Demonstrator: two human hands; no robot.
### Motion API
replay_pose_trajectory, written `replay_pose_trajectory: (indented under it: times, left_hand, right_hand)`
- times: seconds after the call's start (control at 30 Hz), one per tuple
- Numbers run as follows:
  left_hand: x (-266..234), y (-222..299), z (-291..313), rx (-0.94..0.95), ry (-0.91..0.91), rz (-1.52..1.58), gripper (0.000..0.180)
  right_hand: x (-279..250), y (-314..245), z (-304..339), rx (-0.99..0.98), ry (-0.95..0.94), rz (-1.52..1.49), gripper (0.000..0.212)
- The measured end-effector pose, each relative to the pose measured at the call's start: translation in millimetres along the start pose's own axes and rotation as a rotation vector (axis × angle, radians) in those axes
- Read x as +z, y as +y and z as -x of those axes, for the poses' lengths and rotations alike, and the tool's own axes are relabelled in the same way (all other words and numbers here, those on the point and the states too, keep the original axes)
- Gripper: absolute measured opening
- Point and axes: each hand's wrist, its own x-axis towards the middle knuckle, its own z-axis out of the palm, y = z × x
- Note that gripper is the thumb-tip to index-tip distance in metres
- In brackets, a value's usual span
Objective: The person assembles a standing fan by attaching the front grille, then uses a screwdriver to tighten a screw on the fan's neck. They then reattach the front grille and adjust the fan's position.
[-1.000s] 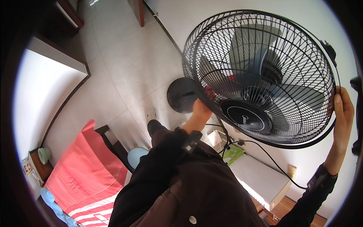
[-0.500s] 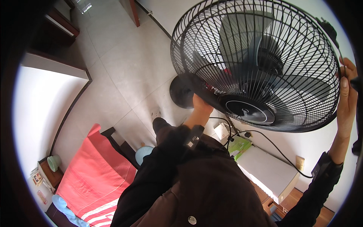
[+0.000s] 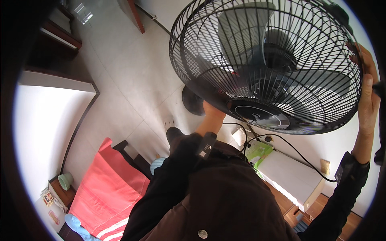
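Observation:
A large black electric fan (image 3: 265, 60) fills the upper right, its wire cage tilted toward me and its grey blades showing through the wires. Its round base (image 3: 192, 100) shows on the floor below the cage's left side. My right hand (image 3: 368, 94) grips the cage's right rim, thumb in front and fingers curled round the edge. Under the lower left of the cage, my left hand (image 3: 214, 114) is closed on the fan; the cage hides its fingertips. A black cord (image 3: 287, 142) with a tied knot hangs below the fan and runs toward my right forearm.
A white box-like unit (image 3: 289, 174) with a green packet (image 3: 259, 150) stands by the right wall, near a wall socket (image 3: 325, 166). A red cloth (image 3: 110, 186) covers something at lower left, beside a pale green cup (image 3: 65, 181). Grey floor tiles (image 3: 120, 72) stretch away left.
The fan's cage has shifted slightly left and up in the picture. My right hand has moved a little with the rim, its grip kept. My left hand stays under the cage.

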Motion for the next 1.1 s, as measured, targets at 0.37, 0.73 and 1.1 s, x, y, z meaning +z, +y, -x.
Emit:
replay_pose_trajectory:
  times: [0.37, 0.73, 1.1]
  left_hand:
    - [-90.3, -34.0, -68.7, 0.546, -0.193, -0.893, 0.043]
    - [-15.0, 4.9, -2.8, 0.418, -0.214, -1.731, 0.053]
    - [-25.3, 0.0, -9.7, 0.408, -0.242, -1.025, 0.051]
  right_hand:
    - [-22.6, 36.6, 28.1, -0.709, 0.012, -0.153, 0.022]
    - [-25.8, 16.6, 34.2, -0.593, 0.046, -0.251, 0.014]
    - [-42.0, 39.7, 36.9, -0.476, -0.186, -0.421, 0.031]
